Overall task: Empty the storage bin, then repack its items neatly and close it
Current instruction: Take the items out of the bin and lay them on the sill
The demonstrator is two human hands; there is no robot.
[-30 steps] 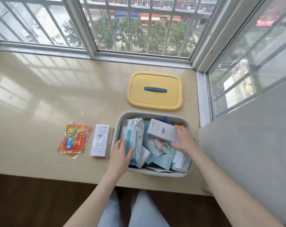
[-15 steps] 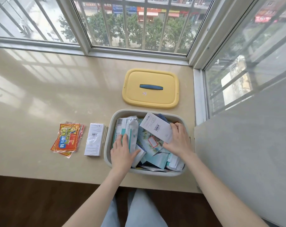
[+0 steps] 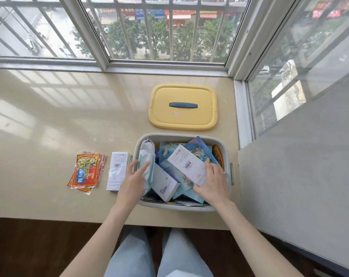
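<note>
A grey storage bin (image 3: 217, 206) stands open near the sill's front edge, full of boxes and blue packets. Its yellow lid (image 3: 201, 112) with a blue handle lies flat just behind it. My left hand (image 3: 132, 180) grips a white and green pack (image 3: 147, 156) standing at the bin's left wall. My right hand (image 3: 212, 182) holds a flat white box (image 3: 186, 163) with a barcode, tilted over the bin's contents. Another white box (image 3: 163, 183) leans between my hands.
Red and yellow packets (image 3: 86, 172) and a white box (image 3: 117, 168) lie on the beige sill (image 3: 49, 126) left of the bin. Window frames (image 3: 165, 64) close the back and right. A grey wall (image 3: 299, 166) stands at the right.
My left hand shifted to the bin's left edge and closed round the white and green pack. The flat white box in my right hand tilted and moved slightly toward the bin's middle.
</note>
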